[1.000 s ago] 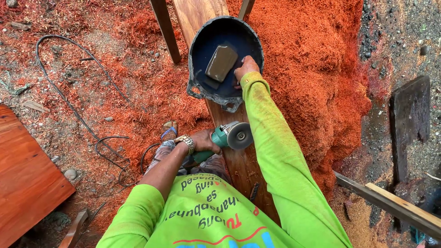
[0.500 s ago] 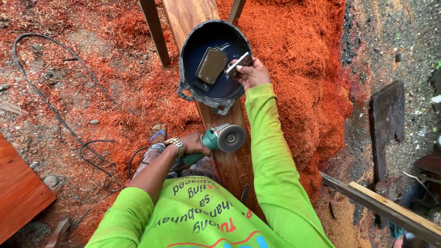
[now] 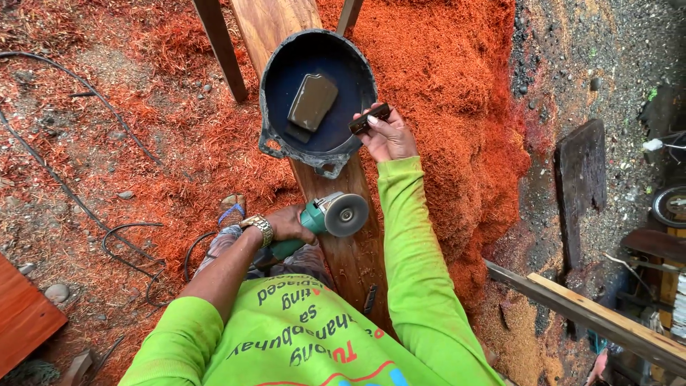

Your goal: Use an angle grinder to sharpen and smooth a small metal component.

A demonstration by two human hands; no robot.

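Observation:
My left hand (image 3: 286,224) grips a green angle grinder (image 3: 325,218) whose grey disc faces up over a long wooden plank (image 3: 350,250). My right hand (image 3: 388,136) holds a small dark flat tool (image 3: 369,119) at the right rim of a round dark blue basin (image 3: 282,71) standing on the plank. A flat brown rectangular block (image 3: 313,102) lies inside the basin. I wear bright green long sleeves and a wristwatch (image 3: 259,227) on the left wrist.
Red sawdust (image 3: 443,86) covers the ground around the plank. Black cables (image 3: 78,196) run across the left. A red-brown board (image 3: 25,318) lies at lower left, a dark slab (image 3: 579,186) on gravel at right, and a wooden rail (image 3: 586,307) at lower right.
My right hand has drawn back from inside the basin to its right rim, with the small dark tool in its fingers. The left hand and grinder have stayed in place.

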